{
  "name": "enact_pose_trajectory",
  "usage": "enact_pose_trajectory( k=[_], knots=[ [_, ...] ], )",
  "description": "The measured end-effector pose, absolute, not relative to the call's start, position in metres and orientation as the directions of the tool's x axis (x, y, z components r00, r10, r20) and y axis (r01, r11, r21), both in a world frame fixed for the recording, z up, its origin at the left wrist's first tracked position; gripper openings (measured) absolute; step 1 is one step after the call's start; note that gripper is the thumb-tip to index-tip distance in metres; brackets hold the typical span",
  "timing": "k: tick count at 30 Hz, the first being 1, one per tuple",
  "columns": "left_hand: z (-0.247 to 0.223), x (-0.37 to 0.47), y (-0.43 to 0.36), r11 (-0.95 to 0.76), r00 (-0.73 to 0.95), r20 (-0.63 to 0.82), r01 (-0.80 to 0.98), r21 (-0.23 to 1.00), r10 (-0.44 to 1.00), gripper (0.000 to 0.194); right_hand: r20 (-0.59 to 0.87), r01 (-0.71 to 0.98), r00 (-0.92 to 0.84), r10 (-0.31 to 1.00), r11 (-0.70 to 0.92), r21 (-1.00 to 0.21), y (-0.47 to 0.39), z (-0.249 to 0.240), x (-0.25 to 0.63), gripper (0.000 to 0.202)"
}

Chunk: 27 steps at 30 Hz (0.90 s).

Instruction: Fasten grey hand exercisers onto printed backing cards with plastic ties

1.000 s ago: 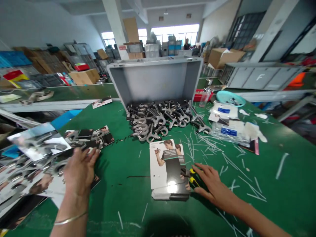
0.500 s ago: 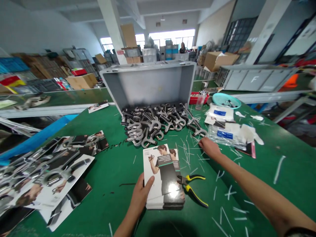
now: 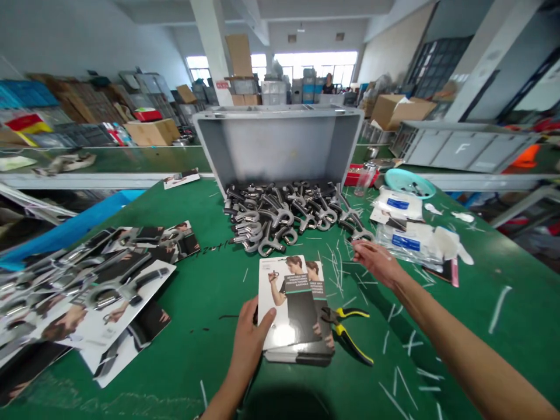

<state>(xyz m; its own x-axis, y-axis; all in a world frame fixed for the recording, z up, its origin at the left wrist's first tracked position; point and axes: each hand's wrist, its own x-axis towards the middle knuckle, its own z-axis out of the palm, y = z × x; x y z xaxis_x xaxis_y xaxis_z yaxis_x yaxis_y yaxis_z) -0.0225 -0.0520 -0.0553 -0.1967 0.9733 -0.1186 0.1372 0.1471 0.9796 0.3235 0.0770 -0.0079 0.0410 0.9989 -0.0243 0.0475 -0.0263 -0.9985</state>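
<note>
My left hand (image 3: 248, 335) grips the left edge of a stack of printed cardboard cards (image 3: 284, 326), thumb lying over the top card and fingers partly hidden beneath. The top card sits askew on those below. My right hand (image 3: 377, 261) is above the table, fingertips pinched together beside the heap of grey-and-black hand grippers (image 3: 275, 216); anything thin between them is too small to make out. Just right of the cards lie pliers (image 3: 345, 331) with spread yellow-and-black handles. Thin white strips (image 3: 336, 265) are scattered below my right hand.
A grey crate (image 3: 280, 149) lies on its side behind the heap. Cards with hand grippers attached (image 3: 126, 291) are piled at left. Plastic bags with blue labels (image 3: 405, 242), a turquoise dish (image 3: 410, 183) and a red tray (image 3: 356, 175) stand at right.
My right hand has lifted slightly off the table, its fingers now pinched in view. The top card has shifted a little under my left thumb. The whole view has turned slightly left.
</note>
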Motion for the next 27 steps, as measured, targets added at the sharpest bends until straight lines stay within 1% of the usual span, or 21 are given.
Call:
enact_pose_trajectory(
  k=[2,4,5,7,10,12,15,19,21,23,25,27],
  knots=[
    [-0.045,-0.025,-0.059,0.17,-0.2,-0.166,0.003,0.985,0.965,0.052,-0.028,-0.023,0.049,0.998,-0.027,-0.999,0.063,-0.001,0.299,0.03],
    [-0.037,-0.028,-0.064,0.2,-0.132,-0.222,-0.163,0.966,0.966,0.051,-0.043,-0.091,0.007,0.999,-0.043,-0.995,0.049,0.007,0.268,0.025],
    [-0.036,-0.029,-0.066,0.204,-0.108,-0.231,-0.213,0.955,0.967,0.049,-0.05,-0.115,-0.042,0.998,-0.055,-0.992,0.042,0.011,0.251,0.024],
    [-0.038,-0.033,-0.069,0.205,-0.111,-0.239,-0.252,0.946,0.965,0.045,-0.056,-0.12,-0.18,0.982,-0.079,-0.99,0.028,0.015,0.214,0.022],
    [-0.047,-0.043,-0.076,0.217,-0.151,-0.269,-0.289,0.932,0.951,0.043,-0.051,-0.02,-0.361,0.931,-0.062,-0.998,0.013,0.009,0.163,0.021],
    [-0.052,-0.049,-0.08,0.232,-0.149,-0.29,-0.318,0.919,0.945,0.044,-0.04,0.039,-0.413,0.91,-0.026,-0.999,0.008,0.0,0.139,0.022],
    [-0.056,-0.055,-0.084,0.252,-0.132,-0.316,-0.36,0.899,0.939,0.043,-0.009,0.096,-0.421,0.907,0.035,-0.995,0.007,-0.014,0.122,0.023],
    [-0.061,-0.064,-0.078,0.198,-0.188,-0.311,-0.455,0.868,0.932,0.039,0.012,0.165,-0.418,0.909,0.088,-0.982,0.009,-0.025,0.121,0.022],
    [-0.066,-0.067,-0.072,0.212,-0.151,-0.331,-0.514,0.831,0.931,0.04,0.025,0.194,-0.425,0.905,0.119,-0.974,0.008,-0.028,0.123,0.022],
    [-0.071,-0.069,-0.068,0.273,-0.079,-0.369,-0.536,0.799,0.926,0.042,0.055,0.255,-0.431,0.9,0.18,-0.95,0.007,-0.03,0.122,0.022],
    [-0.073,-0.068,-0.065,0.346,0.004,-0.398,-0.504,0.792,0.917,0.047,0.111,0.333,-0.448,0.887,0.28,-0.9,0.006,-0.03,0.121,0.021],
    [-0.069,-0.065,-0.062,0.37,0.07,-0.379,-0.436,0.82,0.923,0.052,0.175,0.388,-0.469,0.866,0.38,-0.839,0.007,-0.03,0.12,0.021]
  ],
)
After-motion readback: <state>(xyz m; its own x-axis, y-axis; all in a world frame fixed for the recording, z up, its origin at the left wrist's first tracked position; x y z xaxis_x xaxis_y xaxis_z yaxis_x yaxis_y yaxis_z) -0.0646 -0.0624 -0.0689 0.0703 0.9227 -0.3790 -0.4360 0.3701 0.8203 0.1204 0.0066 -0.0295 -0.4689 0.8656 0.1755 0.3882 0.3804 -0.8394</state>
